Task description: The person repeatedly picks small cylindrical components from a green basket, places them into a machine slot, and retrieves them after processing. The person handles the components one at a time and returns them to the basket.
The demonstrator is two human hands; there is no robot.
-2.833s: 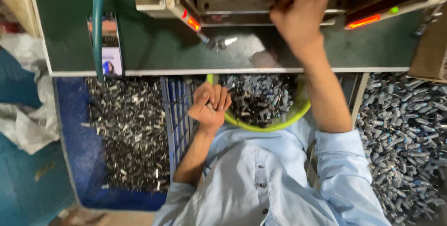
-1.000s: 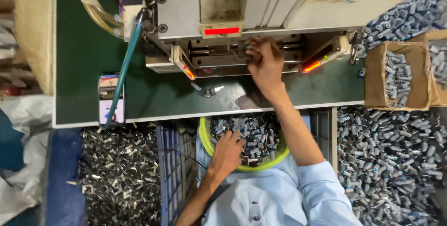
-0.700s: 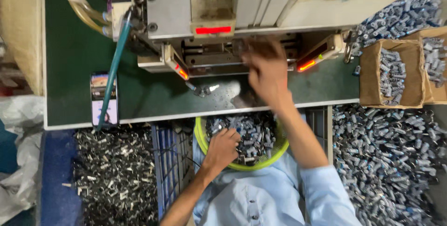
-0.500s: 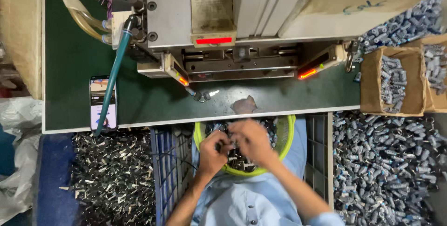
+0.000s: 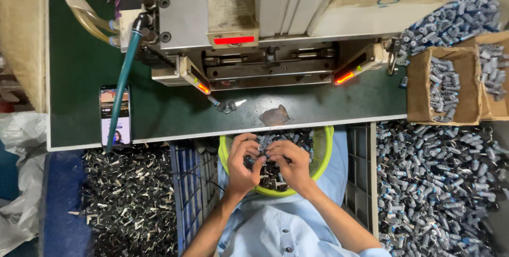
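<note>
A boxy grey metal machine point(image 5: 275, 29) with flat plates, bolt heads and glowing red strips stood at the back of a dark green table point(image 5: 79, 66) with a pale edge. To the right lay a broad heap of small grey-blue cylindrical parts point(image 5: 440, 183), dull and rough-looking, and to the left a blue crate point(image 5: 58, 198) held a pile of dark, shiny metal pieces point(image 5: 127, 198), thin and forked. A brown cardboard box point(image 5: 419, 87), soft-cornered, sat at the table's right end with more of the cylindrical parts in it. A round yellow-green plastic basket point(image 5: 323, 151) with a fine mesh wall rested in the person's lap just below the table edge, filled with small dark metal parts point(image 5: 270, 175). A teal hose point(image 5: 123, 85) ran down from the machine across a flat black phone point(image 5: 114, 115) with a lit screen. Both hands were over the basket, close together and touching at the fingertips: the left hand point(image 5: 243, 164) was curled, its fingers pinching a few of the small parts, and the right hand point(image 5: 292, 164) was likewise bent, its fingertips closed on the same little cluster.
</note>
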